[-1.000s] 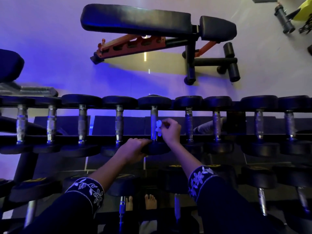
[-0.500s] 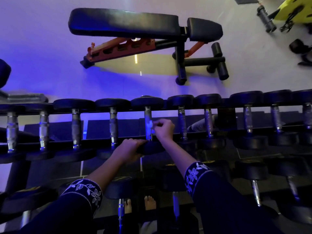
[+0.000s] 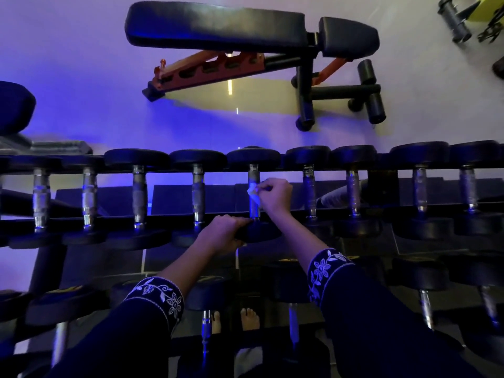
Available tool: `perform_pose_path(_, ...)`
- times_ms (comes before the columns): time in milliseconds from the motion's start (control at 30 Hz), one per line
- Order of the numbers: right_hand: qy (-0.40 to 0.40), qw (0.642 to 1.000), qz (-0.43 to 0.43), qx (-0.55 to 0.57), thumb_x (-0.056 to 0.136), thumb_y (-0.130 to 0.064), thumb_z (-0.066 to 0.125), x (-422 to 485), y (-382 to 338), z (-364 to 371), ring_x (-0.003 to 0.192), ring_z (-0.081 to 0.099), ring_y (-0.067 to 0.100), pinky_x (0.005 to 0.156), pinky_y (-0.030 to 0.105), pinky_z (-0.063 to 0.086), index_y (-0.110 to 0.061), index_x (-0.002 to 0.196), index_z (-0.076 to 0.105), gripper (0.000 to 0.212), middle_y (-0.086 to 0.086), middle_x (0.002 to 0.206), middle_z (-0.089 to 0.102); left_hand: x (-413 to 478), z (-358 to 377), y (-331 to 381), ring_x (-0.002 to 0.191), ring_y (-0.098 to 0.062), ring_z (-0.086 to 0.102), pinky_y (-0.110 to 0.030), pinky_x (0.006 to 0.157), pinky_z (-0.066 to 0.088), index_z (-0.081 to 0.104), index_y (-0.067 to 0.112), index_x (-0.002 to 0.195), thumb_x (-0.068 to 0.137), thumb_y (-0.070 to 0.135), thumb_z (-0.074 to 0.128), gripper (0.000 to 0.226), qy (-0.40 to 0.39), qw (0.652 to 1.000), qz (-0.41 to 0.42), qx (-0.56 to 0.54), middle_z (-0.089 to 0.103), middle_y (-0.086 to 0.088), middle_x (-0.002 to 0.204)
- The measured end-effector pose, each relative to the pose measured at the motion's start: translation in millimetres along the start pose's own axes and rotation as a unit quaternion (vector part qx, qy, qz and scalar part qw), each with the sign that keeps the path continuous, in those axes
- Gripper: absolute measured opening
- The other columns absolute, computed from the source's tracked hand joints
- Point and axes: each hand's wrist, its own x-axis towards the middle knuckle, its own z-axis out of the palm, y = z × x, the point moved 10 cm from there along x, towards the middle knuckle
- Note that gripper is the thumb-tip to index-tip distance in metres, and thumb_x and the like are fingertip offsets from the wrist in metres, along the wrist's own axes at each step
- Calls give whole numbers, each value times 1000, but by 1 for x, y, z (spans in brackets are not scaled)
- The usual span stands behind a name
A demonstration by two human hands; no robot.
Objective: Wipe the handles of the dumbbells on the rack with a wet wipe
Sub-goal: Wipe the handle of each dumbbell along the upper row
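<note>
One handle point(image 3: 254, 173) is under treatment. The wet wipe point(image 3: 252, 194) is pinched against its left side, about mid-length, by the curled fingers of the right hand point(image 3: 274, 196). The left hand point(image 3: 222, 236) is closed over the near head point(image 3: 263, 231) of the same dumbbell, just below and to the left of the right hand, so the weight is steadied on the rack point(image 3: 114, 218). Only part of the bar's girth appears to be covered by the wipe. A better result is judged likely if the wipe is wrapped further round the bar and each stroke is carried from the far collar to the near one. The knurled section is expected to snag thin tissue, so moderate pressure is advised. The underside is hidden; it could be reached by rolling the head with the left hand. The cleaning status of the neighbouring handles on either side of the hands cannot be told.
</note>
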Motion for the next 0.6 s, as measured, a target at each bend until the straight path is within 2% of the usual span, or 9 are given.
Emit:
perform_pose_path(100,-17,1000,-2,-11,71,2,68,0,0,-2,72,65,19,62,14,39,-3,72,76,9,13,73,72,-2,-1,0,108,-22,63,-34,93,48,52,24,139,81,25,74,62,3,1000,-10,3,69,-2,118)
perform_pose_path(267,-98,990,-1,-103,71,-5,73,-29,28,-3,72,61,12,69,18,44,-6,79,77,10,10,78,73,-6,-4,2,112,-25,60,-38,89,51,48,39,139,83,32,68,59,-5,996,-73,41,65,-2,123)
perform_pose_path(367,-46,998,34,-39,67,-5,75,-35,30,-28,72,65,14,71,23,50,-10,73,77,8,7,75,73,-8,-7,11,112,-29,60,-41,86,53,55,34,130,82,32,67,50,-24,991,-121,50,62,-5,122)
perform_pose_path(467,6,998,66,16,64,-10,78,-38,33,-56,70,67,14,71,26,54,-21,64,73,12,2,71,72,-11,-9,24,109,-28,61,-39,83,51,60,27,118,78,39,68,43,-11,989,-147,7,64,-4,117)
perform_pose_path(600,42,991,81,94,57,-14,79,-18,67,-79,69,71,25,72,46,58,-29,57,70,18,3,65,71,-5,-24,62,114,-26,59,-35,86,49,59,25,127,80,37,68,49,44,993,-103,-41,65,-5,120)
